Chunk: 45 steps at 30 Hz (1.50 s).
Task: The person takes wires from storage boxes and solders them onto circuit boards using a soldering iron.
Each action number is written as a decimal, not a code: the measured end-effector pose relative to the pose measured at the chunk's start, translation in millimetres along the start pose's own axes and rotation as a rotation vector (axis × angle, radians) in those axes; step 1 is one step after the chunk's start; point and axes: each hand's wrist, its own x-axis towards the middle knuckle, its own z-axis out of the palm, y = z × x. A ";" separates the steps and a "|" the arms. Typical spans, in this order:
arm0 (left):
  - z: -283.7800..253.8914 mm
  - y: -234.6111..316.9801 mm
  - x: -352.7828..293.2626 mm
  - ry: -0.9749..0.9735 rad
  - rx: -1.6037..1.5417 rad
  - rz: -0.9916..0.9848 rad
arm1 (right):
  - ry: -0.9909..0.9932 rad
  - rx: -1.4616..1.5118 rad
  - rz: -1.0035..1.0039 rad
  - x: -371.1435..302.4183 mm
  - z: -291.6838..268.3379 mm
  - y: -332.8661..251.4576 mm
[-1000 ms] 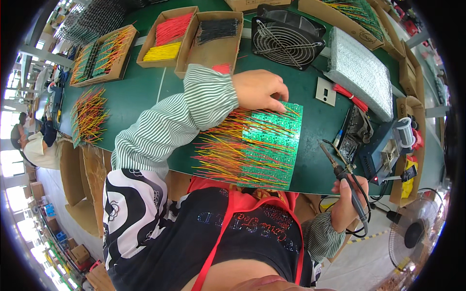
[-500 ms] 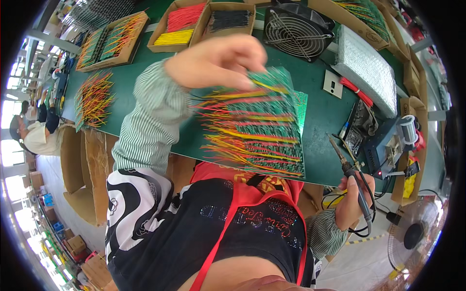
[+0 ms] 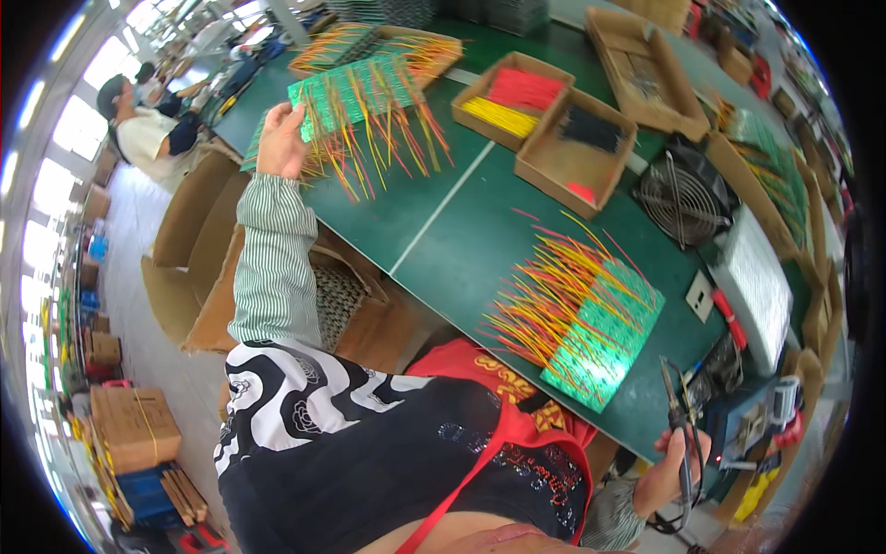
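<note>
My left hand [image 3: 283, 143] is closed on the edge of a green circuit board panel [image 3: 323, 97], fingers and thumb pinching one corner. Red and yellow wires hang off that panel, which is held up at the left of the bench, in front of a cardboard tray. In my right hand [image 3: 669, 469], low on the right, is a soldering iron [image 3: 683, 429] with its tip pointing up and away. Between the hands, a second green circuit board panel [image 3: 614, 346] lies near the bench's front edge, its red and yellow wires fanning out to the left.
Cardboard boxes hold red and yellow wires [image 3: 521, 90] and black wires [image 3: 591, 129]. A black fan [image 3: 681, 198], a bubble-wrapped package [image 3: 752, 286] and a solder spool [image 3: 784, 402] stand at right. An open carton [image 3: 208, 268] sits left below the bench. A co-worker [image 3: 152, 129] sits far left.
My left hand has moved from above the middle boards to the left, carrying a wired panel. The view has turned left. My right hand still holds the soldering iron.
</note>
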 end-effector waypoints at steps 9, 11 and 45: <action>-164.3 11.9 60.8 0.345 -0.190 0.236 | -0.021 -0.032 0.031 8.2 8.1 0.6; -135.6 -4.4 46.1 0.575 0.019 -0.023 | 0.004 -0.056 0.027 5.0 14.1 -2.8; 378.5 -191.3 -5.2 -1.095 1.695 0.741 | -0.033 0.069 0.191 39.4 19.4 -1.4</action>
